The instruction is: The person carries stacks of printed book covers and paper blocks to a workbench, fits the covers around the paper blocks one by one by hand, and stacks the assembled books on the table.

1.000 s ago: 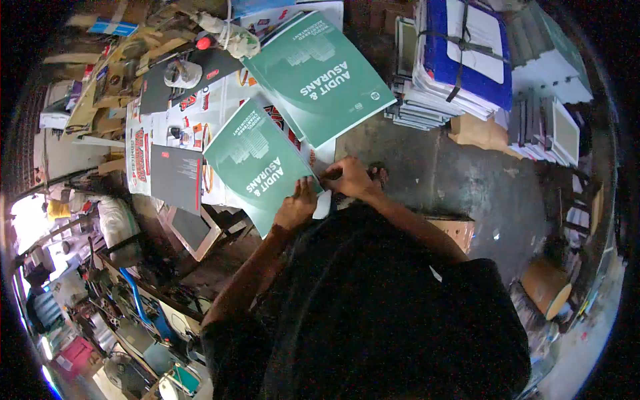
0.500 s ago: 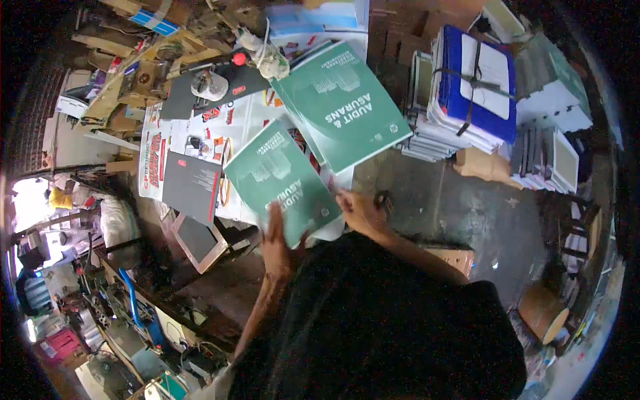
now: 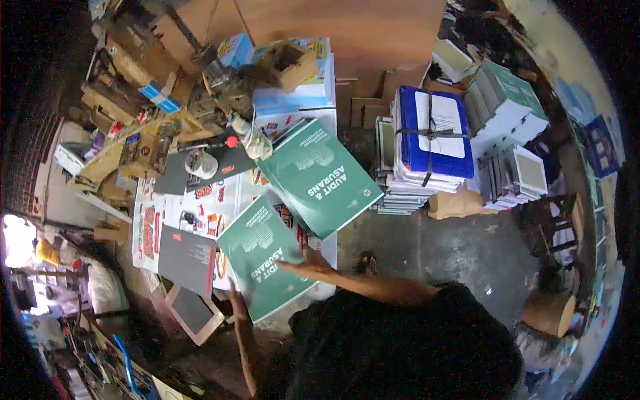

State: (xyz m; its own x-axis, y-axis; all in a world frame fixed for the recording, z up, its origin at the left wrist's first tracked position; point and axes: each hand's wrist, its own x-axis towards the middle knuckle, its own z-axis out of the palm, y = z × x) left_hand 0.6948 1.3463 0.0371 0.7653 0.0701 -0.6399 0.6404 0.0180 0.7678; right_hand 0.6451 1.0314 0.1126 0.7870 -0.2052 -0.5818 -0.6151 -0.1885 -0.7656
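A green "Audit & Asurans" cover (image 3: pixel 267 247) lies tilted on the printed sheet that covers the table (image 3: pixel 150 233). Over its lower right part is my right hand (image 3: pixel 312 265), fingers apart and somewhat blurred. My left hand (image 3: pixel 239 301) is beside the cover's lower left edge, its fingers smeared by motion. Further up and right lies a stack of green books (image 3: pixel 325 179) with the same title. To the left sits a dark grey cover with a red edge (image 3: pixel 185 259).
A container (image 3: pixel 201 164) and a red-knobbed tool (image 3: pixel 232 141) stand behind the covers. Strapped blue folders (image 3: pixel 433 133) top a book stack at the right, near more green books (image 3: pixel 510 93). A wooden frame (image 3: pixel 193 313) is below the table edge.
The view has tilted up, showing more of the back. My left hand has left the cover's face for its left edge, and my right hand has moved from its right corner onto its surface.
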